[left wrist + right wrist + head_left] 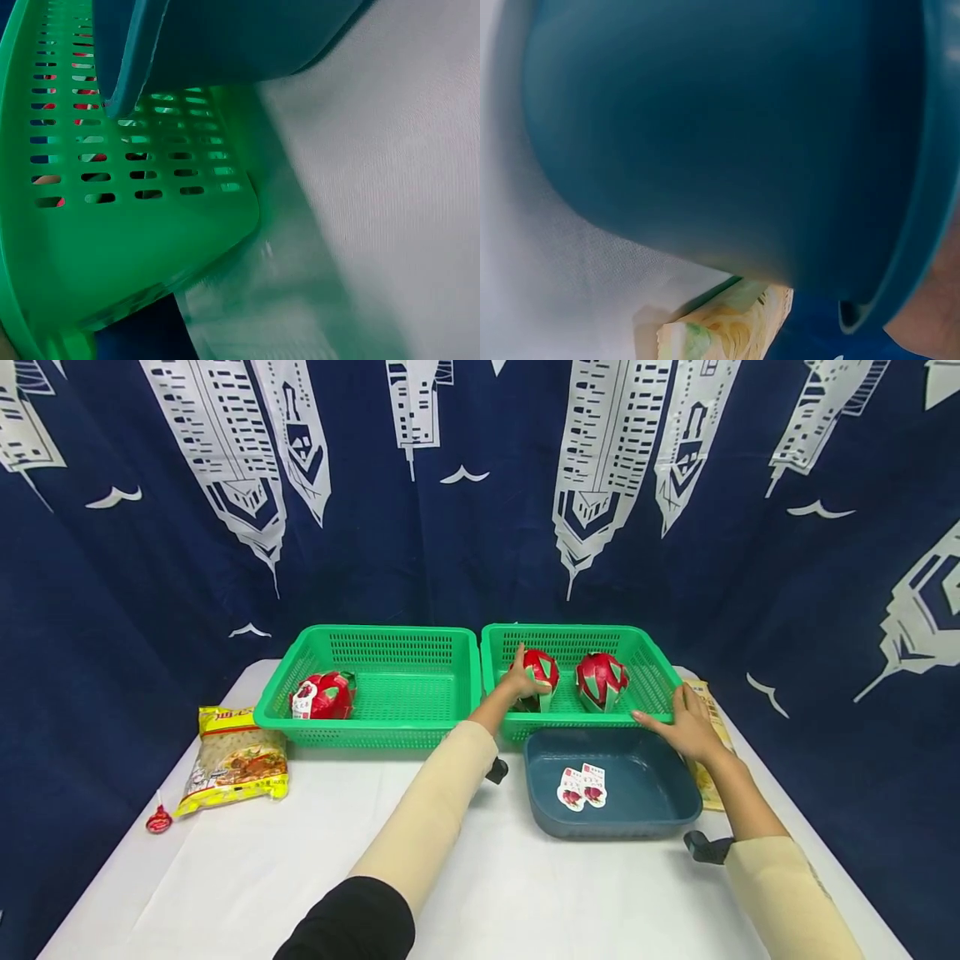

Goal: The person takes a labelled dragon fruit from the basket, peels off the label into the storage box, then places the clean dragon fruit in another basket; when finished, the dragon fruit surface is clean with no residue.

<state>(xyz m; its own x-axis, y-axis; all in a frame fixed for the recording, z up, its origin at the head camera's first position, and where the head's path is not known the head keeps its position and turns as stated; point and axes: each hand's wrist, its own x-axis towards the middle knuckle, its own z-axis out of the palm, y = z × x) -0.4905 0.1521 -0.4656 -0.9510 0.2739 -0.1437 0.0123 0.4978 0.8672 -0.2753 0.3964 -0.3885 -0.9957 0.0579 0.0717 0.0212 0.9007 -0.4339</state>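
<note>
In the head view, my left hand point(519, 683) reaches into the right green basket point(573, 720) and holds a red dragon fruit point(543, 668), thumb at its front and a finger along its left side. A second dragon fruit point(601, 680) stands to the right in that basket. My right hand point(692, 727) rests on the basket's front right corner, thumb and fingers spread and fairly straight along the rim. Before the basket is a dark blue tub point(630, 822) with two dragon fruit labels point(582, 787) inside. In the left wrist view, the green basket wall point(127, 240) hides that hand.
The left green basket point(360, 735) holds a labelled dragon fruit point(330, 696). A yellow bag point(238, 756) and a red wrapped lollipop point(159, 820) lie at the left edge. Another yellow packet point(708, 785) lies right of the tub. A dark blue curtain point(450, 552) hangs behind.
</note>
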